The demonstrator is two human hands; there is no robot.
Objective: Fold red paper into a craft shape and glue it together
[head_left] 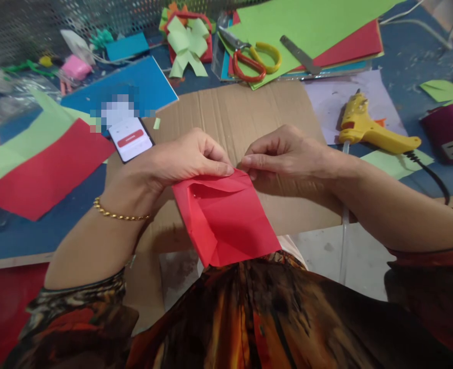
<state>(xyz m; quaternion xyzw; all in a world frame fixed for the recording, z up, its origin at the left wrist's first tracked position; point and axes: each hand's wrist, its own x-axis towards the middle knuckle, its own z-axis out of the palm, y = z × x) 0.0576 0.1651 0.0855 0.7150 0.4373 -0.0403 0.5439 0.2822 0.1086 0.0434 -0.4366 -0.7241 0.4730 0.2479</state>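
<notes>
Over on the left there's a loose red paper sheet (45, 174) and a phone (130, 138) lying on the table. The left hand (176, 161) and right hand (288, 156) are both pinched tight on the top edge of a folded red paper (226, 220), held over the cardboard sheet (234, 118). Yellow glue gun (368, 128) lies off to the right.
</notes>
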